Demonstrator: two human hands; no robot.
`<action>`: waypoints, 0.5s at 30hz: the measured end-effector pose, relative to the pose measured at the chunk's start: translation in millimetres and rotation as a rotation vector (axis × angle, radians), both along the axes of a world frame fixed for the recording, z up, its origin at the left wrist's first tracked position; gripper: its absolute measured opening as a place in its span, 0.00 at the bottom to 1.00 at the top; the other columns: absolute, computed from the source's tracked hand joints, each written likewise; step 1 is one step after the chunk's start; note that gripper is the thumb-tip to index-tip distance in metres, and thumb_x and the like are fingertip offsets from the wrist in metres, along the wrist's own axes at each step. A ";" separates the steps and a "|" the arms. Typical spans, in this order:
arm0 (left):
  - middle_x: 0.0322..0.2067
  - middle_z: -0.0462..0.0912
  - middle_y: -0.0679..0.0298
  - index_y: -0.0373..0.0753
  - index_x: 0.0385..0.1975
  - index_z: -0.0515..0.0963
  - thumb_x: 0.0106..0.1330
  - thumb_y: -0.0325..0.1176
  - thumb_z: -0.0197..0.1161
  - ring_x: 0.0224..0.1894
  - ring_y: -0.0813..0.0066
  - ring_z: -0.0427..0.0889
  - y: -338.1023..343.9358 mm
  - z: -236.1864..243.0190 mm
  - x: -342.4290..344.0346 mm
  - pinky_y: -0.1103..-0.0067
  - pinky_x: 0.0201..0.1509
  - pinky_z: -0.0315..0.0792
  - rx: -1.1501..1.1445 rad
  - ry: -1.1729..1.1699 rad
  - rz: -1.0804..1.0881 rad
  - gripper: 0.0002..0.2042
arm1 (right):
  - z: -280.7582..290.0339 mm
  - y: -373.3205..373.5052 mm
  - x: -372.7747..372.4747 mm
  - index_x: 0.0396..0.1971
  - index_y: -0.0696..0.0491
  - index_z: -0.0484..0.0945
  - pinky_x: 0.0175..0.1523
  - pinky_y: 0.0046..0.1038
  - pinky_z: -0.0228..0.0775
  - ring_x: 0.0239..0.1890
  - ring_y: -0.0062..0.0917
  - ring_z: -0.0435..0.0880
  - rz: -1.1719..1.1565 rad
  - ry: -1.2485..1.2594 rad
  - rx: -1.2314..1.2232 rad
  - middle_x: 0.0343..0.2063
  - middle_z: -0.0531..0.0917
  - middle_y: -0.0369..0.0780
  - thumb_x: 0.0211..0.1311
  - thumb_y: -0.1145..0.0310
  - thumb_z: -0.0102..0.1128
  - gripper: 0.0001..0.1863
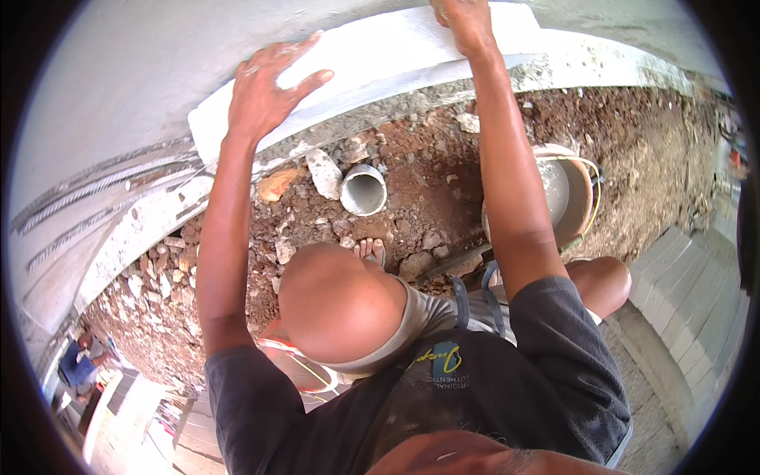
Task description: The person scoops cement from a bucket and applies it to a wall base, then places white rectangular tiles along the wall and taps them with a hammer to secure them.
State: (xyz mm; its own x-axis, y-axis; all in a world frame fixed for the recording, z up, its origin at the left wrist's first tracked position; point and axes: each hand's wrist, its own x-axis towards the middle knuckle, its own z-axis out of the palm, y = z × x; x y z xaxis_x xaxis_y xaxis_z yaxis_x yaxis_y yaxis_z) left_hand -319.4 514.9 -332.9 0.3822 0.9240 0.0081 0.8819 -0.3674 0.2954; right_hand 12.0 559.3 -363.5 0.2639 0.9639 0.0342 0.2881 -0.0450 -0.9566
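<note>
A long white block (372, 49) lies along the top of a low concrete ledge (609, 59), against a grey wall. My left hand (269, 87) rests on the left part of the block, fingers spread and thumb apart. Toward the block's right end, my right hand (465, 22) is closed at its far edge, with its fingers curled and partly cut off by the frame. Both forearms reach straight out over the rubble. A grey pipe (364, 190) stands on end in the dirt below the block, beside a pale stone (324, 174).
Right of my right forearm stands a bucket (582, 190) with grey wet contents. Another bucket (305, 372) is by my knee. Ribbed steel bars (119, 186) jut along the wall at left. Grey bricks (697, 285) are stacked at right. Another person (79, 360) is far left.
</note>
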 end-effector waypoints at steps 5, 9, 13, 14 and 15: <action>0.69 0.76 0.62 0.68 0.69 0.74 0.64 0.73 0.61 0.73 0.57 0.71 -3.9 11.3 -27.2 0.57 0.79 0.62 -0.109 -0.134 -0.004 0.35 | 2.3 5.9 4.2 0.29 0.51 0.82 0.24 0.24 0.53 0.18 0.14 0.64 0.096 0.184 0.060 0.16 0.71 0.29 0.67 0.59 0.67 0.12; 0.69 0.77 0.61 0.68 0.69 0.75 0.65 0.74 0.59 0.74 0.55 0.70 -14.4 12.7 -89.6 0.53 0.79 0.61 -0.037 0.132 0.156 0.34 | 55.1 -8.7 -42.0 0.26 0.52 0.87 0.24 0.24 0.49 0.16 0.13 0.62 0.439 0.527 0.286 0.14 0.68 0.28 0.67 0.57 0.69 0.15; 0.70 0.74 0.57 0.52 0.69 0.76 0.67 0.63 0.66 0.74 0.47 0.65 -19.2 8.9 -108.8 0.55 0.79 0.60 -0.136 -0.117 0.221 0.34 | 66.9 -19.5 -152.7 0.14 0.45 0.74 0.21 0.23 0.46 0.16 0.11 0.61 0.483 0.468 0.265 0.12 0.66 0.25 0.67 0.63 0.67 0.19; 0.70 0.75 0.57 0.53 0.68 0.77 0.67 0.63 0.66 0.74 0.47 0.65 -19.2 9.8 -107.4 0.56 0.79 0.60 -0.138 -0.129 0.233 0.33 | 60.9 -18.4 -179.1 0.14 0.46 0.73 0.21 0.23 0.46 0.16 0.12 0.60 0.484 0.424 0.130 0.12 0.66 0.25 0.67 0.63 0.67 0.20; 0.69 0.76 0.58 0.54 0.67 0.78 0.68 0.62 0.65 0.74 0.46 0.66 -19.4 12.6 -106.8 0.56 0.78 0.60 -0.143 -0.143 0.244 0.31 | 58.5 -18.7 -187.3 0.13 0.46 0.72 0.21 0.23 0.46 0.16 0.11 0.60 0.481 0.345 0.102 0.12 0.66 0.25 0.67 0.63 0.67 0.21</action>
